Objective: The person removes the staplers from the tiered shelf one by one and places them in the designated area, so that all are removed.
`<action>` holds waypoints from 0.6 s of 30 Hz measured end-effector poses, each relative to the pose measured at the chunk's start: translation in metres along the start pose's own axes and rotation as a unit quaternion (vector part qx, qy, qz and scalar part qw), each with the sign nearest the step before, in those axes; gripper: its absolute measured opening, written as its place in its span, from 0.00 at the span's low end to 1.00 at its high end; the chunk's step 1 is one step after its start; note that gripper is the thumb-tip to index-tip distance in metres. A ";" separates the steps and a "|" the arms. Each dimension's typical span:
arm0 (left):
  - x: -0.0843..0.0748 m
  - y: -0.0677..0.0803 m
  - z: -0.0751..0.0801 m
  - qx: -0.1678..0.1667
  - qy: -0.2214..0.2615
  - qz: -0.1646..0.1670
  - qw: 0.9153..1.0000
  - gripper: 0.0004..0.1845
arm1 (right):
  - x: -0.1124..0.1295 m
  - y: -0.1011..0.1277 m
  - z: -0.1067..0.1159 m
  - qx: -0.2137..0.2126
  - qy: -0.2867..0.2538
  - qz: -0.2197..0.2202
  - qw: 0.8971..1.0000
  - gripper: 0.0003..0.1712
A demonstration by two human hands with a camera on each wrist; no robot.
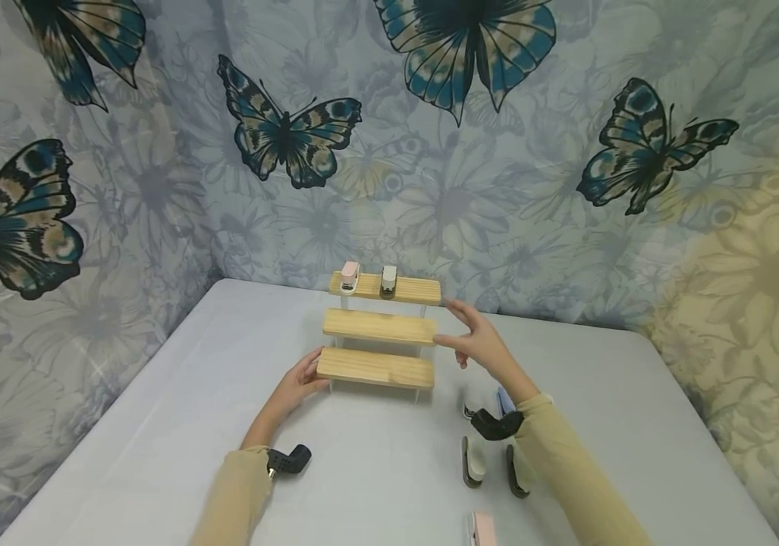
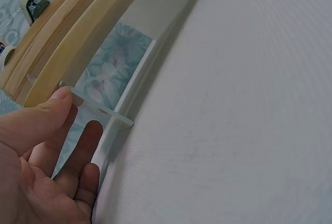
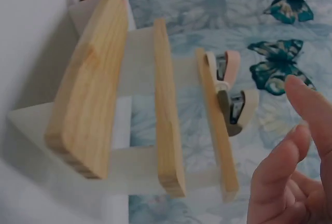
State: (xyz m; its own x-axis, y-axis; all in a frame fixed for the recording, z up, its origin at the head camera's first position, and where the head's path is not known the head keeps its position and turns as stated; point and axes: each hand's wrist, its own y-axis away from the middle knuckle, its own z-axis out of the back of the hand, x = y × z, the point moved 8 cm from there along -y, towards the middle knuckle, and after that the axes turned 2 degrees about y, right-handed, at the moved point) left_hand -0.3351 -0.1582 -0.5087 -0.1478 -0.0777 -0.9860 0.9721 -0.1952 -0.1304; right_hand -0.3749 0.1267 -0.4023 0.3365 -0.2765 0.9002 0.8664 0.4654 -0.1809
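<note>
A three-step wooden stand (image 1: 378,368) with clear side panels sits mid-table. A pink stapler (image 1: 350,277) and a beige stapler (image 1: 388,280) sit on its top step. My left hand (image 1: 300,379) touches the left end of the lowest step; in the left wrist view its thumb (image 2: 46,115) rests on the clear panel's corner (image 2: 98,111) and the fingers lie fairly straight beside it. My right hand (image 1: 474,341) hovers open, fingers spread, just off the right end of the middle step, holding nothing. The right wrist view shows the stand (image 3: 88,89), both staplers (image 3: 233,89) and that hand (image 3: 295,172) apart from them.
Several more small staplers lie on the grey table by my right forearm, among them a beige one (image 1: 474,460), a dark one (image 1: 517,470) and a pink one (image 1: 481,528) at the near edge. Butterfly-print fabric walls close the back and left sides.
</note>
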 end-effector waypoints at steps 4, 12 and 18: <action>0.000 0.000 0.000 -0.004 -0.006 -0.001 1.000 0.33 | 0.025 -0.013 -0.013 0.029 -0.018 -0.031 0.999 0.40; 0.001 0.000 0.000 -0.009 -0.004 0.000 1.000 0.33 | 0.012 -0.043 -0.023 0.020 -0.038 -0.064 0.997 0.40; -0.001 0.000 -0.003 -0.010 -0.001 -0.001 1.000 0.36 | 0.008 -0.066 -0.025 0.003 -0.075 -0.094 0.993 0.43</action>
State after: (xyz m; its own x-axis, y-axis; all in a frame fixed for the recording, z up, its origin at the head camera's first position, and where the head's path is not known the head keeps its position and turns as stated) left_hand -0.3341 -0.1553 -0.5085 -0.1508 -0.0784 -0.9854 0.9752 -0.1751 -0.1353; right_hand -0.4202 0.0732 -0.3931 0.1093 -0.2311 0.9668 0.9062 0.4228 -0.0013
